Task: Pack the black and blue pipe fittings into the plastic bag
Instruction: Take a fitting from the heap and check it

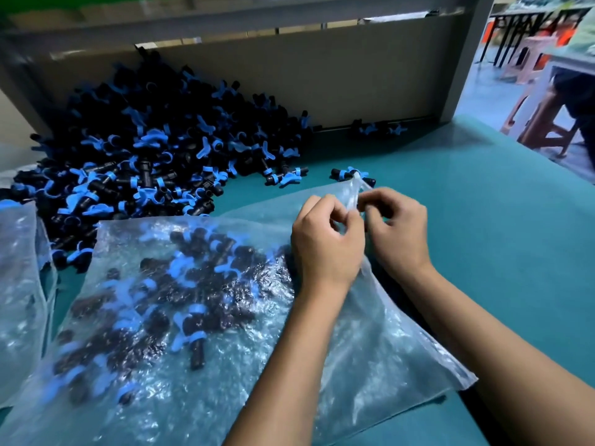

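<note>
A clear plastic bag [380,352] lies flat on the teal table [483,226], holding several black and blue pipe fittings [190,333]. My left hand [325,243] and my right hand [396,230] are close together at the bag's far corner. Both pinch its bunched mouth edge, which sticks up between the fingers. A big heap of loose black and blue fittings [154,149] fills the far left of the table. One loose fitting [351,173] lies just beyond the pinched corner.
A second plastic bag [19,284] lies at the left edge. A cardboard wall [322,75] stands behind the heap, with a few fittings [376,127] at its foot. Beyond the table's right edge are pink stools [541,101] and a seated person's legs.
</note>
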Available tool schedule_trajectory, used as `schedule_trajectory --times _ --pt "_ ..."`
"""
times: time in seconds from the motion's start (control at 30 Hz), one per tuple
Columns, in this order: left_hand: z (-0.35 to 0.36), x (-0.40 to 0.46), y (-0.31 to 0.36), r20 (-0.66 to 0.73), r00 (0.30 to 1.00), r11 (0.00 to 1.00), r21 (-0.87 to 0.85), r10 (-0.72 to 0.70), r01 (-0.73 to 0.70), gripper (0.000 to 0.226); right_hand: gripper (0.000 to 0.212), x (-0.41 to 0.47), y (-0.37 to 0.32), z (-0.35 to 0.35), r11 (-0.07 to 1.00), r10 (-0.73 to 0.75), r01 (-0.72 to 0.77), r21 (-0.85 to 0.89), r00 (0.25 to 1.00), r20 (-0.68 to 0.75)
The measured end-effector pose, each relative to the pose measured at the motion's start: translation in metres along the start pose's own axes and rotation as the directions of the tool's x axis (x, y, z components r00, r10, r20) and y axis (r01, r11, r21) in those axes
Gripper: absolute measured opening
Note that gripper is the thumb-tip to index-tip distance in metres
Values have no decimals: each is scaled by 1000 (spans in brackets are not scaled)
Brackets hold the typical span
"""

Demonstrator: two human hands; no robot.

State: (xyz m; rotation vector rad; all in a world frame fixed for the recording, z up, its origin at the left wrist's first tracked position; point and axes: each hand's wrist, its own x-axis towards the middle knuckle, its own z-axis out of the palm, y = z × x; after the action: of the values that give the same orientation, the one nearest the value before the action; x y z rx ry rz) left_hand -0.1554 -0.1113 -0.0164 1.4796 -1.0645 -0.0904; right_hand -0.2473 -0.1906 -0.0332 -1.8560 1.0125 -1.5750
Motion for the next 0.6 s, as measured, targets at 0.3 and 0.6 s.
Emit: schedule_trajectory --times 0.3,0.6 --pt "7 -9 -15 246 966 920 391 -73 -30 13 39 25 37 -13 786 114 88 -612 952 284" --pt "9 -11 -19 266 963 896 438 -51 -73 9 47 57 48 19 577 363 34 -816 884 294"
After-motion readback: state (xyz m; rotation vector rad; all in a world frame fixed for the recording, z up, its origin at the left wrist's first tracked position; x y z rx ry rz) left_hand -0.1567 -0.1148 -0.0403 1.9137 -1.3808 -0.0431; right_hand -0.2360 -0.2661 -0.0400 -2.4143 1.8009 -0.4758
